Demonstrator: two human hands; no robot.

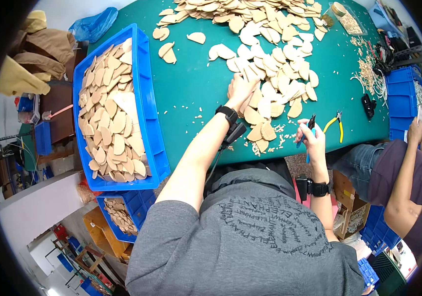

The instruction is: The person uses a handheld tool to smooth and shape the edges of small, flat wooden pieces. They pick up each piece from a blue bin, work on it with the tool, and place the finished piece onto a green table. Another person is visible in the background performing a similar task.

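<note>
My left hand (240,90) reaches out over the green table (191,84) and rests on a flat tan teardrop-shaped piece at the near edge of a big heap of such pieces (270,64). A black band wraps that wrist. My right hand (310,139) is held near the table's front edge, closed around small cutters with blue handles (307,132), jaws pointing up. A few trimmed tan pieces (262,134) lie between my two hands, with pale scraps scattered around them.
A blue bin (147,98) full of tan pieces stands at the left, a second blue bin (127,212) below it. Yellow-handled pliers (337,123) lie right of my right hand. Another person's arm (406,167) is at the right by blue crates (401,93).
</note>
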